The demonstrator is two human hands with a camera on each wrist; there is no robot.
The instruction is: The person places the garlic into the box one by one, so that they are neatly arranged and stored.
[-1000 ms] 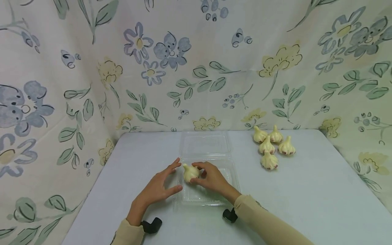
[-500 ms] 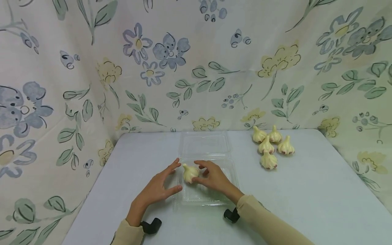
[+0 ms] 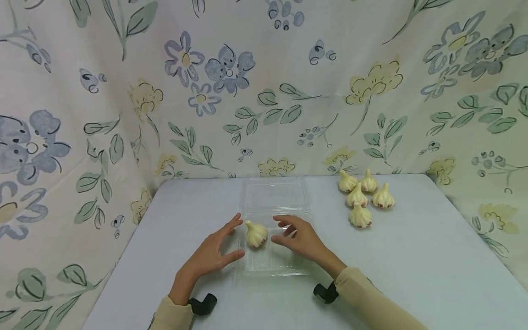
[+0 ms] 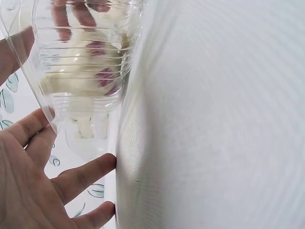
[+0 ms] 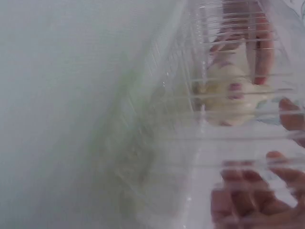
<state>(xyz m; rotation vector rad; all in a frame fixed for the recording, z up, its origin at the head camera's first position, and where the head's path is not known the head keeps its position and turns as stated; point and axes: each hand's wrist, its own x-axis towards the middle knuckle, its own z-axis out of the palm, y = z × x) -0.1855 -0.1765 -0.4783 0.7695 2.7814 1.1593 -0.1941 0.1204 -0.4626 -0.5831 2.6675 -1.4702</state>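
A garlic bulb (image 3: pixel 256 235) lies in the left part of a clear plastic clamshell box (image 3: pixel 276 275), whose lid (image 3: pixel 274 193) is folded open toward the back. My left hand (image 3: pixel 209 253) is at the box's left side, its thumb and fingers spread and holding nothing. In the left wrist view its fingertips (image 4: pixel 108 162) reach beside the clear wall, and the bulb (image 4: pixel 83 71) shows through the plastic. Over the right part of the box hovers my right hand (image 3: pixel 303 239), fingers loosely bent, apart from the bulb. The right wrist view is partly blurred.
Several more garlic bulbs (image 3: pixel 357 196) stand in a group at the back right of the white table (image 3: pixel 412 256). A floral curtain (image 3: pixel 272 114) hangs behind the table and at its sides. Each wrist carries a small black camera (image 3: pixel 203 304).
My right hand has let go of the garlic bulb and drawn back to the right. The bulb stays in the box, and the left hand has hardly moved.
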